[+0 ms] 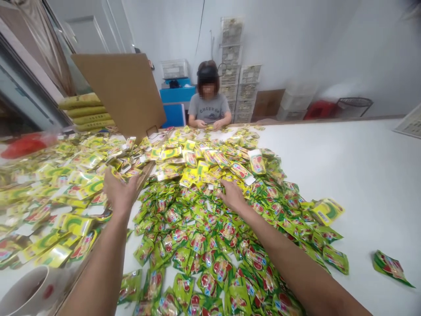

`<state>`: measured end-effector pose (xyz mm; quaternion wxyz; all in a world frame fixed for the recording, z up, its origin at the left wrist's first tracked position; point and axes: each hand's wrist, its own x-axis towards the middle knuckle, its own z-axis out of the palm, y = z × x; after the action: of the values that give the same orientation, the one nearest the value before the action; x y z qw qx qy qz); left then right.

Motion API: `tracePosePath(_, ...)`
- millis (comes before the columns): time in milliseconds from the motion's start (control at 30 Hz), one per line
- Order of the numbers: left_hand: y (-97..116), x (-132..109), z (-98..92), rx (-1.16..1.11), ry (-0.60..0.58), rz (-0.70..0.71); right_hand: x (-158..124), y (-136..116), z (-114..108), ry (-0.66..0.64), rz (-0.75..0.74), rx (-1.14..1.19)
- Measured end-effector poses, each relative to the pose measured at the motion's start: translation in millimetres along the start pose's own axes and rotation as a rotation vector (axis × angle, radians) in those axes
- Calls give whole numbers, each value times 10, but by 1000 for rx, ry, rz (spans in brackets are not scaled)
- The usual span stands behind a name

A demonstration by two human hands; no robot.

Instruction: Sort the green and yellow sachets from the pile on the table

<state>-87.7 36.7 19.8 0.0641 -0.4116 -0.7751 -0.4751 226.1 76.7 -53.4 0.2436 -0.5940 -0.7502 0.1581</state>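
Note:
My left hand point(120, 191) is over the left edge of the middle pile, beside a low brown divider point(144, 177). Its thumb stands apart from the fingers, and yellow boxes lie just behind it. My right hand point(233, 195) reaches in where the yellow boxes meet the green packets, fingers apart and no held item visible. Under and around it lies a heap of small green packets point(197, 241) with red fruit prints. Beyond my hands are piled flat yellow boxes point(197, 171) with white ends. More yellow boxes point(75, 224) spread on the left.
Across the table sits another person point(209, 107), hands at the table. A cardboard sheet point(121, 92) stands upright at the back left. A white cup point(29, 289) is at the lower left. One yellow box point(327, 211) and a lone green packet point(391, 267) lie on the right.

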Motion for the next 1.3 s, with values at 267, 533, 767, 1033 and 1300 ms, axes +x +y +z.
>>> tracePosePath(267, 524, -680, 725, 94, -535, 176, -373, 55, 91, -177, -85, -119)
tracePosePath(533, 1115, -988, 1449, 118, -738, 225, -962, 129, -107, -62, 112, 151)
tracePosePath(767, 903, -1252, 1294, -145, -893, 184, -1155, 215, -298, 5, 300, 516)
tracePosePath(1033, 577, -1842, 704, -601, -1129, -185, -1122, 122, -370, 15, 383, 956)
tracePosePath(1300, 688, -2186, 431, -916, -1081, -493, -1224, 8, -201, -31, 433, 1134)
